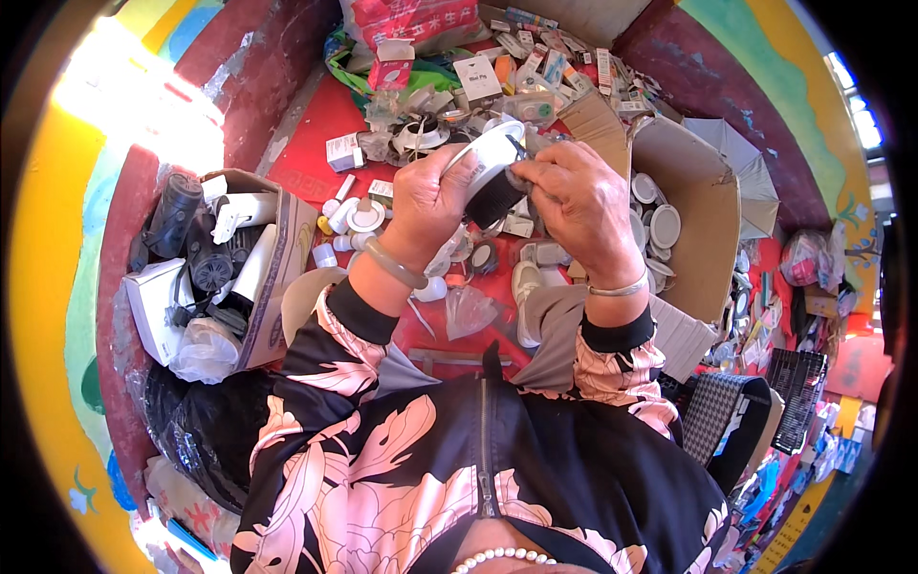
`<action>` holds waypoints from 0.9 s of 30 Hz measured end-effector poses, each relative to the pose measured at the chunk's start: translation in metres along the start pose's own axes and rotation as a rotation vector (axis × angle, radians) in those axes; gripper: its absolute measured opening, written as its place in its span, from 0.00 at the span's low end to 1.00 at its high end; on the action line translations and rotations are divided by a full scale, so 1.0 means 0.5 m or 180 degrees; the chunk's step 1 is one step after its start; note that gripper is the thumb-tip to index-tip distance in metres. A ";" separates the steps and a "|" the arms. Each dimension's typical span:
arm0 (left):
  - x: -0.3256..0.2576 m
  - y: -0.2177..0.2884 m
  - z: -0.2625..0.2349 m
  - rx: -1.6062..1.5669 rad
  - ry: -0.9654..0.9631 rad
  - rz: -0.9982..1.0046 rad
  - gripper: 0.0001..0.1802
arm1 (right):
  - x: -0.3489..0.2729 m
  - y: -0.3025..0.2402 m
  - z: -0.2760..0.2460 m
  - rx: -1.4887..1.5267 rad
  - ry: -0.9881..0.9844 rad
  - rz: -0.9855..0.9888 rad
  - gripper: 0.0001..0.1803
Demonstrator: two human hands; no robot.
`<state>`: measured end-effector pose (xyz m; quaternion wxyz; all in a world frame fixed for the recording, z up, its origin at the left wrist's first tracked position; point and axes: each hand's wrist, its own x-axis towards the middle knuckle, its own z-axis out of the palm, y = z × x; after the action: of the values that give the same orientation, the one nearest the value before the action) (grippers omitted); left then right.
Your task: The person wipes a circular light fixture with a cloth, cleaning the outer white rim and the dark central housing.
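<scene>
My left hand (pixel 432 198) and my right hand (pixel 572 203) are raised together over a red cloth. Between them they hold a small round lamp fitting (pixel 491 167) with a white rim and a black ribbed body. The left hand grips its white rim from the left. The fingers of the right hand pinch the fitting's right side near a thin metal clip. A pale bangle sits on my left wrist and a thin silver one on my right.
Small boxes, white lamp parts and plastic bags litter the red cloth (pixel 306 153). A cardboard box (pixel 277 277) at the left holds black and white camera-like devices. An open cardboard box (pixel 698 220) at the right holds round white fittings. More clutter and a black crate (pixel 798 392) lie at far right.
</scene>
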<state>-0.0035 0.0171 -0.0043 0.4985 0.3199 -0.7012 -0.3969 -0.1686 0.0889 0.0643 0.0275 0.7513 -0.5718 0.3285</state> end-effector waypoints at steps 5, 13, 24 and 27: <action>-0.002 -0.009 0.005 0.0106 0.0037 0.0136 0.11 | -0.004 0.010 -0.001 -0.0098 -0.0115 0.0003 0.08; 0.028 -0.014 -0.038 -0.1060 0.0714 -0.0441 0.14 | -0.036 0.128 0.006 -0.0996 -0.0284 0.0805 0.09; 0.039 -0.025 -0.034 -0.3097 0.0127 -0.1569 0.17 | -0.019 0.100 -0.044 0.1755 0.0262 0.1311 0.11; 0.044 -0.058 -0.035 -0.3380 -0.0197 -0.1554 0.21 | -0.025 0.106 -0.043 0.2235 0.0435 0.1488 0.11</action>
<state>0.0081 -0.0194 -0.0168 0.4640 0.1668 -0.3265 -0.8064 -0.2266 0.0900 0.0567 -0.2673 0.5417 -0.5770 0.5497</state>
